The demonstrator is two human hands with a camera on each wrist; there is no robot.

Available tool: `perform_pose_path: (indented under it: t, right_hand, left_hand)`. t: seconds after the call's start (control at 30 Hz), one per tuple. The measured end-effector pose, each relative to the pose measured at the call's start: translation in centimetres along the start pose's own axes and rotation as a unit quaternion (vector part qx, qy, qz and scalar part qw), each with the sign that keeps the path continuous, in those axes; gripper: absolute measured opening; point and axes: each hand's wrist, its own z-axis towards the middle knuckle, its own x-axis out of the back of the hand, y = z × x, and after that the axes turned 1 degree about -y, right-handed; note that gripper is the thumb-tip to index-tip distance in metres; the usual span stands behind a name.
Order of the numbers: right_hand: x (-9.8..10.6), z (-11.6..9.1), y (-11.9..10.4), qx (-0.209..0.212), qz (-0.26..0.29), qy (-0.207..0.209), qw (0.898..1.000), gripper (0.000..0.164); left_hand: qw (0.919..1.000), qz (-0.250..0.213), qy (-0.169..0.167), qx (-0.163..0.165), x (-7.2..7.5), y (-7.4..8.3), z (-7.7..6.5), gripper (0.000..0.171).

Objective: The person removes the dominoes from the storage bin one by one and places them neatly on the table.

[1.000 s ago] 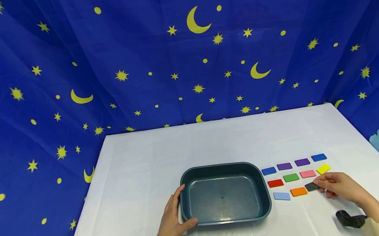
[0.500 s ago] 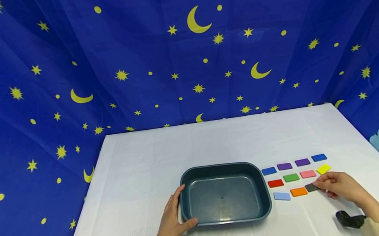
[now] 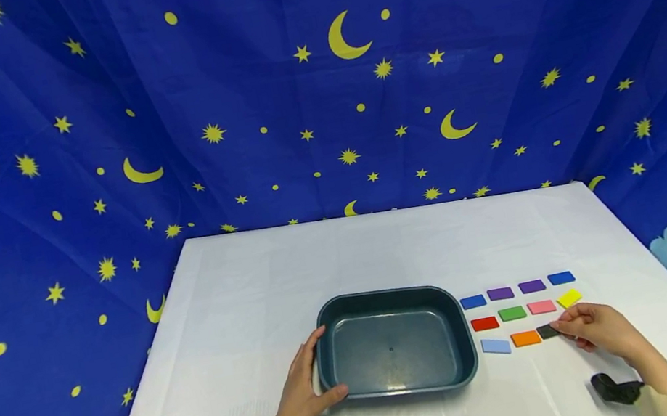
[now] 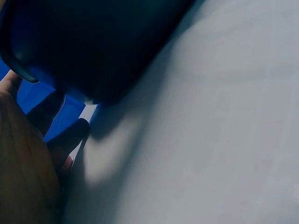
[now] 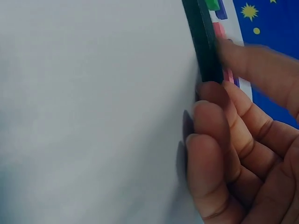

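A dark teal plastic basin (image 3: pixel 404 393) lies on the white-covered table. My left hand (image 3: pixel 301 394) grips its near left corner, thumb at the front rim and fingers along the left side. In the left wrist view, the fingers (image 4: pixel 70 135) lie close to the outer wall of the basin (image 4: pixel 93 51). Over on the right, my right hand (image 3: pixel 599 329) pinches the right end of a flat black rectangular tile (image 3: pixel 546 332), at the end of the nearest row. The right wrist view shows the black tile (image 5: pixel 202 37) edge-on between thumb and fingertip, other fingers curled below.
Right of the basin lie rows of flat colored tiles: light blue (image 3: pixel 496 346), orange (image 3: pixel 525 338), red (image 3: pixel 484 323), green (image 3: pixel 512 313), pink (image 3: pixel 541 306), yellow (image 3: pixel 569 298), plus blue (image 3: pixel 473 302) and purple (image 3: pixel 500 293) ones behind. A starry blue curtain (image 3: pixel 288 98) hangs beyond the table.
The right hand stays at the black tile, which has shifted very slightly toward the person. The left hand and basin have not visibly moved.
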Motion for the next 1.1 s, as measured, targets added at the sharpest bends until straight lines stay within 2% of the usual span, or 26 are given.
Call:
perform_pose_path:
  t: [0.33,0.67,0.83,1.1]
  right_hand:
    - [-0.19,-0.01,0.15,-0.007,-0.008,0.008,1.000,0.040]
    - [-0.18,-0.01,0.37,-0.015,-0.005,0.012,1.000,0.051]
    - [-0.10,-0.05,0.25,-0.015,-0.005,0.017,1.000,0.048]
    - [-0.40,0.03,0.15,-0.008,-0.011,0.012,1.000,0.046]
  left_hand:
    - [1.0000,0.000,-0.002,0.005,0.08,0.19,-0.14,0.092]
    - [1.0000,-0.001,-0.003,0.001,0.08,0.34,-0.10,0.093]
    - [1.0000,0.002,-0.002,-0.003,0.05,0.26,-0.02,0.093]
    - [0.9998,0.007,-0.003,0.016,0.26,0.65,-0.02,0.092]
